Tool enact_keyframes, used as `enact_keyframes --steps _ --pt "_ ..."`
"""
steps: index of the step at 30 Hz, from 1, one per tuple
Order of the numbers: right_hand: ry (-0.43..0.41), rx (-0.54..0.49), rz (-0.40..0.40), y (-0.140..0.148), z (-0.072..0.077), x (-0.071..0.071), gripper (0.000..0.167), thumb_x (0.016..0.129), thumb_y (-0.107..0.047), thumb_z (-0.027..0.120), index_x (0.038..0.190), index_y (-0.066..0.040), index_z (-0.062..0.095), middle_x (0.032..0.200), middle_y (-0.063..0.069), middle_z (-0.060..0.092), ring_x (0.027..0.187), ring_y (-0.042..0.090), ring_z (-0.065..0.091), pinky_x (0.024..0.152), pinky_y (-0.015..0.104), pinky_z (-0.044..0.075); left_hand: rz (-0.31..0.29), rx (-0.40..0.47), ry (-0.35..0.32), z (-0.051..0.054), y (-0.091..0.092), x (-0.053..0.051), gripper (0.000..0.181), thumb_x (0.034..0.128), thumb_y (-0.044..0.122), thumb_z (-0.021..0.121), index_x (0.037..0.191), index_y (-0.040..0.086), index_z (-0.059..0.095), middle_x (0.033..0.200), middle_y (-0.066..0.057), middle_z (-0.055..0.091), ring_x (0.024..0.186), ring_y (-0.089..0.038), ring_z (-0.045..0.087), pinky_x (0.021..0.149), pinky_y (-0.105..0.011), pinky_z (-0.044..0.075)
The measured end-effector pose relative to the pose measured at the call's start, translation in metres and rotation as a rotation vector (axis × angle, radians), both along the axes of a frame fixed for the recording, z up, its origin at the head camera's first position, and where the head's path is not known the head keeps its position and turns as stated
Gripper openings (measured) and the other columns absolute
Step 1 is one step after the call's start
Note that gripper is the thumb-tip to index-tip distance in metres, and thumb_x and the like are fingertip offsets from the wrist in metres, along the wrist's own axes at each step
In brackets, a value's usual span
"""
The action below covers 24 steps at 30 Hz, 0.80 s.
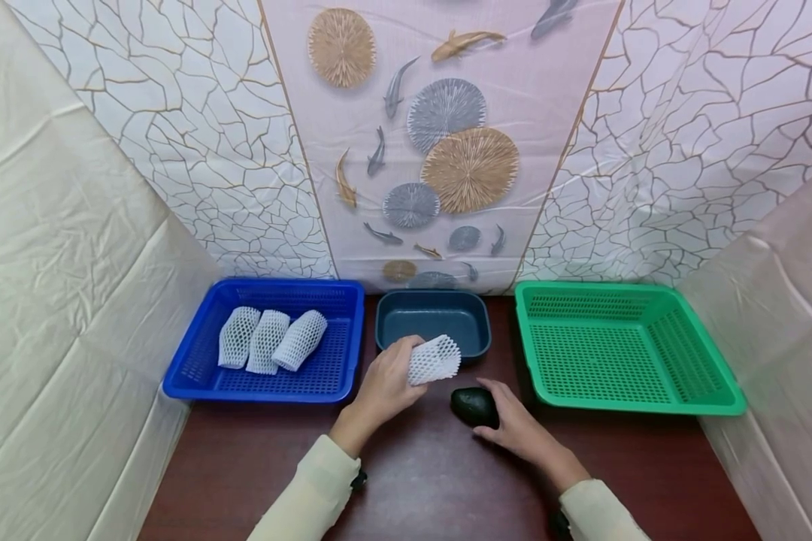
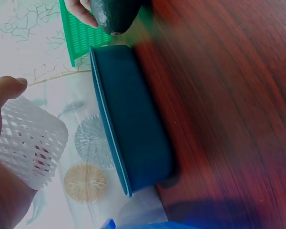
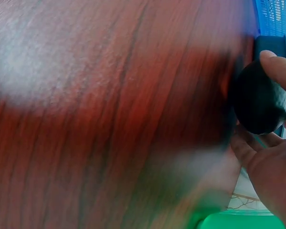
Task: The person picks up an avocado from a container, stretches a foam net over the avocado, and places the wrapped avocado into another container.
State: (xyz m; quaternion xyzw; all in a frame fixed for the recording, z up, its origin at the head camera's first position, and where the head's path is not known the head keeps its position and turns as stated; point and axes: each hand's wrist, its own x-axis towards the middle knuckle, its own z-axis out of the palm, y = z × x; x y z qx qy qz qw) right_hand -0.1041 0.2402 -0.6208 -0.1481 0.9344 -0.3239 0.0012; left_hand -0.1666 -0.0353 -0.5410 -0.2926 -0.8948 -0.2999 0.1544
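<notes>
My left hand [image 1: 386, 378] holds a white foam net sleeve [image 1: 436, 360] between thumb and fingers, above the table just in front of the small dark teal tray [image 1: 477, 355]. In the left wrist view, the sleeve [image 2: 31, 140] stands open at its far end. My right hand [image 1: 514, 422] grips a dark green avocado [image 1: 472, 406] from its right side, thumb on the near side and fingers on the far side. In the right wrist view, the avocado [image 3: 258, 98] shows between thumb and fingers. Sleeve and avocado are apart.
On the left stands a blue basket [image 1: 257, 396] with three white foam net sleeves [image 1: 268, 342] lying in it; their contents are hard to make out. A green basket [image 1: 639, 406] stands on the right. Patterned cloth [image 1: 413, 248] rises behind the dark red wooden table [image 1: 433, 481].
</notes>
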Motion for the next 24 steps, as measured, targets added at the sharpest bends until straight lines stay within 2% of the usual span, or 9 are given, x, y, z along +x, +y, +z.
enact_keyframes --steps 6,12,17,24 --pt "-0.011 0.011 -0.002 0.002 -0.003 -0.001 0.076 0.086 -0.020 0.085 0.149 -0.004 0.047 0.141 0.012 0.057 0.131 0.027 0.056 0.105 0.050 0.049 0.000 -0.014 0.043 -0.004 -0.002 -0.003 0.071 0.0748 0.024 0.092 0.132 0.010 0.053 0.122 -0.005 0.067 0.104 -0.020 0.065 0.096 -0.040 0.056" --pt "0.076 -0.012 -0.008 0.004 0.001 0.001 0.075 0.083 -0.020 0.088 0.147 -0.006 0.051 0.138 0.010 0.059 0.127 0.025 0.059 0.101 0.050 0.052 0.000 -0.017 0.043 -0.007 -0.001 -0.004 0.071 0.0760 0.025 0.091 0.134 0.011 0.053 0.124 -0.005 0.067 0.105 -0.020 0.065 0.097 -0.040 0.056" --pt "0.132 -0.006 -0.024 0.004 0.013 0.001 0.077 0.082 -0.019 0.089 0.147 -0.009 0.052 0.140 0.010 0.058 0.127 0.025 0.059 0.100 0.050 0.052 0.012 -0.021 0.052 -0.007 -0.001 -0.003 0.071 0.0754 0.025 0.092 0.133 0.011 0.053 0.124 -0.005 0.067 0.106 -0.020 0.065 0.098 -0.040 0.056" --pt "0.167 -0.021 -0.010 0.003 0.038 0.001 0.077 0.083 -0.020 0.088 0.149 -0.010 0.051 0.142 0.009 0.055 0.127 0.024 0.058 0.099 0.050 0.054 0.022 -0.047 0.072 -0.008 -0.002 -0.004 0.072 0.0747 0.027 0.092 0.133 0.011 0.053 0.123 -0.005 0.067 0.104 -0.021 0.065 0.095 -0.040 0.057"
